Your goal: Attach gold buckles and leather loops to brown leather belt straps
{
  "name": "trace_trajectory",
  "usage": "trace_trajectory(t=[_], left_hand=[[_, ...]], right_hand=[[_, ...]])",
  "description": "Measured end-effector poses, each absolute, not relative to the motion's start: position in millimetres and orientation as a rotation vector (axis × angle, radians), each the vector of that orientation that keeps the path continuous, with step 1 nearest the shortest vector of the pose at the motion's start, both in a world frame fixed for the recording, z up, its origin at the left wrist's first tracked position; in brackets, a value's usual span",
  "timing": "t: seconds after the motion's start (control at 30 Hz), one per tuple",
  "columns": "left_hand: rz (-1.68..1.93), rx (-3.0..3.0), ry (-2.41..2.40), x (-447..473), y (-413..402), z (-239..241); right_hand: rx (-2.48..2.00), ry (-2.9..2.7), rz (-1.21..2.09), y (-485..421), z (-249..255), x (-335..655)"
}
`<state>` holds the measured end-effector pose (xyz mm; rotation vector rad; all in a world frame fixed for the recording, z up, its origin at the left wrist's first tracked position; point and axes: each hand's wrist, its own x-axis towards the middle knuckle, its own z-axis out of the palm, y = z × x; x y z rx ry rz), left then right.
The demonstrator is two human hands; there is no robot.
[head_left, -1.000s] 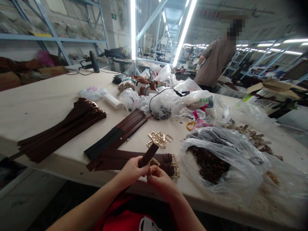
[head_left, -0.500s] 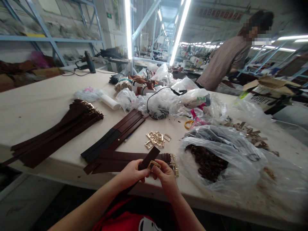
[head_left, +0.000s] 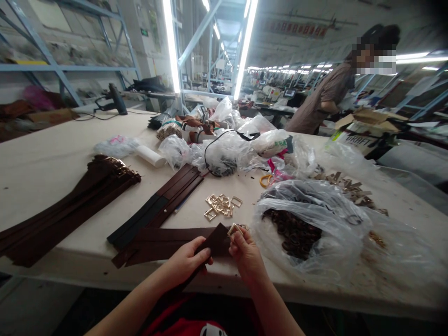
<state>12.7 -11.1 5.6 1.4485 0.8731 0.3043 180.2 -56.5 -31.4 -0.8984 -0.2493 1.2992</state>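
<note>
Strap of flat dark-brown leather (head_left: 216, 240), gripped in my left hand (head_left: 193, 259) | rectangular gold metal buckle (head_left: 234, 230), pinched in my right hand (head_left: 246, 253) | heap of similar buckles (head_left: 221, 205) farther off

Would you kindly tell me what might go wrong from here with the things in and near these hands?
The buckle in the right hand might slip, being pinched by the fingertips. The end of the strap juts past the left hand, so it could bend. The open bag lies near the right hand; a knock might spill its brown loops.
</note>
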Motion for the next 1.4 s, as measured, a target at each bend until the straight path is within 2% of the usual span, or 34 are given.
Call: trace_trajectory(t=[0.17, 0.33, 0.8, 1.0, 1.1, 1.4], left_hand=[[0.233, 1.495, 0.821, 16, -15, 7], [0.188, 1.782, 0.872, 12, -15, 5], [0.166, 1.703, 0.831, 14, -20, 16], [0.183, 1.691, 0.856, 12, -22, 17], [0.207, 1.672, 0.861, 14, -22, 17], [0.071, 1.41, 0.774, 7, -16, 22]], right_hand=[[-0.828, -0.12, 1.411, -61, -24, 175], [-0.864, -0.149, 1.523, -67, -22, 172], [-1.079, -0.52, 1.159, -71, -41, 164], [-1.039, -0.377, 1.334, -70, -47, 165], [-1.052, -0.487, 1.401, -73, -43, 160], [-1.195, -0.688, 1.312, -79, -30, 154]])
